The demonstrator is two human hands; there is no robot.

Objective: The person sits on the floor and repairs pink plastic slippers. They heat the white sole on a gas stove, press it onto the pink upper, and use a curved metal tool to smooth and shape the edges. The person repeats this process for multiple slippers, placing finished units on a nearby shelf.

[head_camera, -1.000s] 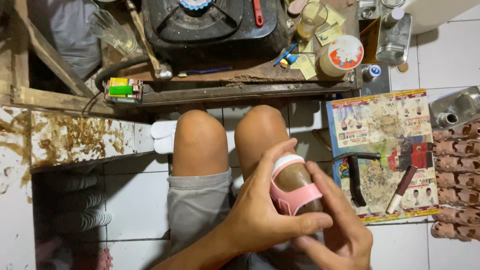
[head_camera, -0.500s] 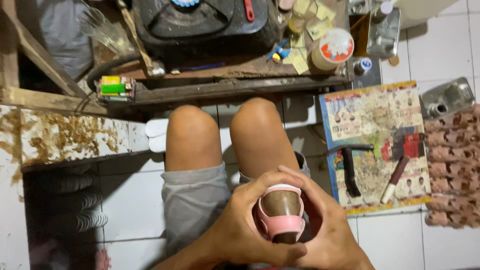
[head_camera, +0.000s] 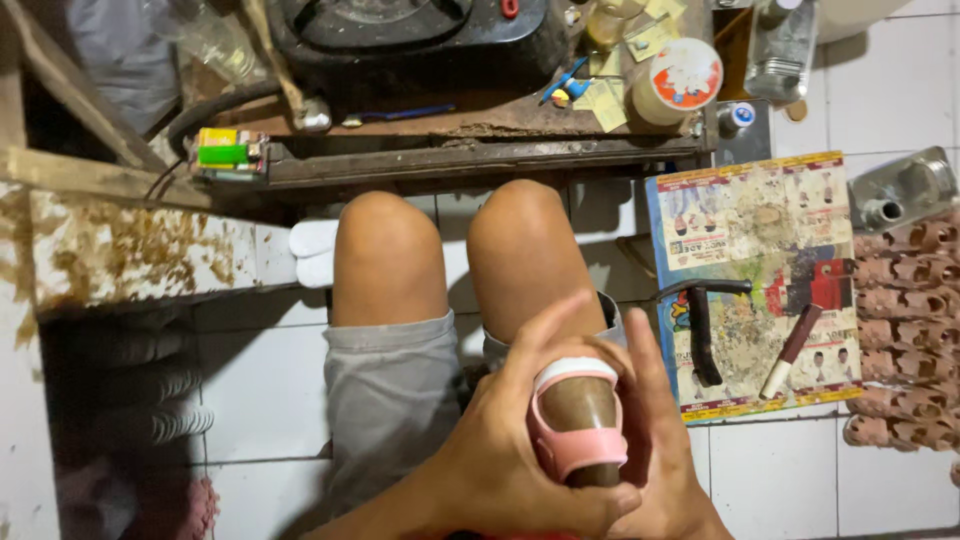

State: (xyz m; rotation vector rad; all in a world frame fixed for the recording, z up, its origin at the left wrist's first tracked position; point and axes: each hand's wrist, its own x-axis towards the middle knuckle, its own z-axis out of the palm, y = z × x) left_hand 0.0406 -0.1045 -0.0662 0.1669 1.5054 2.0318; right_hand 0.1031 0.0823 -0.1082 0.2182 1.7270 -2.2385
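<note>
Both hands gripped a small pink sandal (head_camera: 580,425) over the lap (long axis pointing away toward the knees), left hand (head_camera: 500,470) fingers wrapped closed around its side, right hand (head_camera: 665,470) cupping the other side.

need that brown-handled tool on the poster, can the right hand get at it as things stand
Probably yes, once freed: the tool lies bare on the poster, with nothing between. But the right hand is gripping the pink sandal.
</note>
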